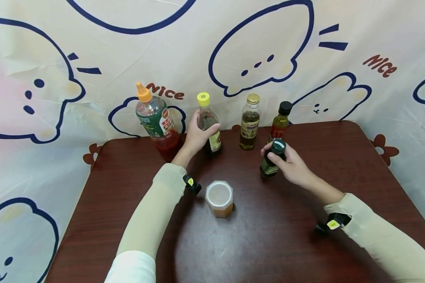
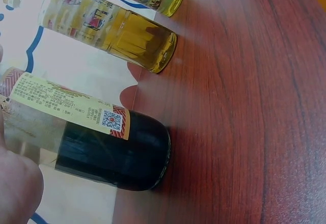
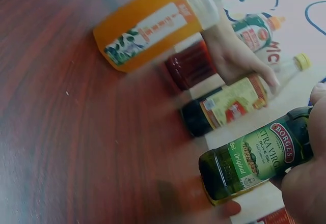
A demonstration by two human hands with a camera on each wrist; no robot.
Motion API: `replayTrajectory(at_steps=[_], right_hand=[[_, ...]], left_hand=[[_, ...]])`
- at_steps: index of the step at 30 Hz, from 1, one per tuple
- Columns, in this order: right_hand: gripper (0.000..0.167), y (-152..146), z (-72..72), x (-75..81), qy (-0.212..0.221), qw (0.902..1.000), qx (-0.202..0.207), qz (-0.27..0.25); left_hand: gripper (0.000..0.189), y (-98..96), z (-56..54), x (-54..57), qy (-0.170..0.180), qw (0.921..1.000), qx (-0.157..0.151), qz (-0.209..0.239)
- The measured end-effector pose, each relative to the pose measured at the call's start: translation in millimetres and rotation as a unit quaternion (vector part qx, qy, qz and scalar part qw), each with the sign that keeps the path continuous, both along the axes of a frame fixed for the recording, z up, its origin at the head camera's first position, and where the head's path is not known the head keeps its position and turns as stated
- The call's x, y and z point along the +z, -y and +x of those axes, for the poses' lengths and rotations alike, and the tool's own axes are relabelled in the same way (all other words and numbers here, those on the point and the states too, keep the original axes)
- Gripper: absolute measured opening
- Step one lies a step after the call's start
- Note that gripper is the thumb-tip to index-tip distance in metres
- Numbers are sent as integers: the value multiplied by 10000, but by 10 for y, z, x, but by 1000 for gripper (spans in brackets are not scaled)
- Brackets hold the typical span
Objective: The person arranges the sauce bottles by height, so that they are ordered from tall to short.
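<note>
Hands grip a transparent rounded bottle and a glossy olive-oil bottle.

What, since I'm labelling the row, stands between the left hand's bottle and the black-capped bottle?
The gold-capped bottle, as the head view shows.

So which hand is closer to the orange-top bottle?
Left. The left hand is beside the orange-top bottle; the right hand is farther right, holding the olive oil.
</note>
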State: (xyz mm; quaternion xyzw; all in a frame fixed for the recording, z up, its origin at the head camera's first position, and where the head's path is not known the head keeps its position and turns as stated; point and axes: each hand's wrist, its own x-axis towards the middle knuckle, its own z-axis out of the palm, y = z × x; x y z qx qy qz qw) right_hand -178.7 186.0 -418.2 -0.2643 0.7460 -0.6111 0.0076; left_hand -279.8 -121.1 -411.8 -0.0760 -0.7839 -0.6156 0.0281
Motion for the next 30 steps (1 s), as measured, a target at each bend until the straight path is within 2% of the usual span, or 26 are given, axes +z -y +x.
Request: replayTrajectory(at_steps=[8, 18, 26, 30], right_hand=[[22, -244, -80, 78, -115, 9994, -254, -198], [23, -566, -205, 164, -108, 9974, -707, -81], [21, -764, -409, 151, -179, 9953, -930, -180], [23, -840, -539, 102, -175, 9945, -1029, -55]], left_hand=[[66, -21, -16, 10, 8, 10000, -12, -3], [64, -28, -19, -3, -32, 10000, -11, 37], [66, -12, -9, -3, 30, 10000, -6, 56], [65, -2, 5, -4, 16, 10000, 16, 56]])
